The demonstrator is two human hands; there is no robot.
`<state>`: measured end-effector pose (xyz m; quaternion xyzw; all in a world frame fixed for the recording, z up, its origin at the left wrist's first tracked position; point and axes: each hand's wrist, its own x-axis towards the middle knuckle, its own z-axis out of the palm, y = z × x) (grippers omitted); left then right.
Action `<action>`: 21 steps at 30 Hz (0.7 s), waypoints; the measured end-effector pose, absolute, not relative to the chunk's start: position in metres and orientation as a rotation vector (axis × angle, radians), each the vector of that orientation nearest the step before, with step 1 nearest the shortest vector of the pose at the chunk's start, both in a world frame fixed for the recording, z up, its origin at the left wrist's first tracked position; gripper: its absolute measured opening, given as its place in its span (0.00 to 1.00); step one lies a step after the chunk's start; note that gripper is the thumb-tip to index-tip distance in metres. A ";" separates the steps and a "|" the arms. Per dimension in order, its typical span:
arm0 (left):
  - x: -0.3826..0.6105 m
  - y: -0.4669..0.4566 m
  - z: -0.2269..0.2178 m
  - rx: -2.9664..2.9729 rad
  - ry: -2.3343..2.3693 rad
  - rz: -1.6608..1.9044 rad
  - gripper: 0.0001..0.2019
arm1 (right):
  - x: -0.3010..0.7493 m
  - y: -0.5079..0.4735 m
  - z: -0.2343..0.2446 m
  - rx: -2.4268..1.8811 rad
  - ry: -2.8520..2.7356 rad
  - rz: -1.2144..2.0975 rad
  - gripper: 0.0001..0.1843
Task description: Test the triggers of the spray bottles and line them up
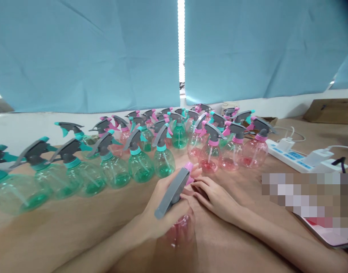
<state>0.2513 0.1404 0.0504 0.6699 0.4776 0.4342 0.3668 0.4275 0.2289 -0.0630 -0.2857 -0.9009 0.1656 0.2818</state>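
A pink spray bottle [181, 231] with a grey trigger head [171, 192] and a pink nozzle tip stands on the brown table [62, 227] right in front of me. My left hand [165, 210] is wrapped round the bottle's neck and head. My right hand [215, 197] reaches in from the right, its fingers pinching at the head just below the pink nozzle. Beyond my hands stand several green spray bottles [139, 163] on the left and several pink ones [209, 157] on the right.
A white power strip [293, 157] with plugged chargers and cables lies at the right. A cardboard box [331, 110] sits at the far right by the wall. Blue curtains [85, 53] hang behind. A pink-edged flat item [330, 235] lies near the right edge, next to a blurred patch.
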 end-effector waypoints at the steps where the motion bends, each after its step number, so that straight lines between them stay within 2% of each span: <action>1: 0.251 0.140 0.051 1.722 1.227 1.112 0.12 | 0.428 0.229 -0.063 -0.762 -2.420 0.447 0.09; 6: 0.250 0.140 0.052 1.734 1.230 1.102 0.09 | 0.428 0.232 -0.064 -0.749 -2.452 0.441 0.12; 21: 0.248 0.144 0.042 1.818 1.111 1.153 0.11 | 0.430 0.234 -0.066 -0.718 -2.470 0.398 0.13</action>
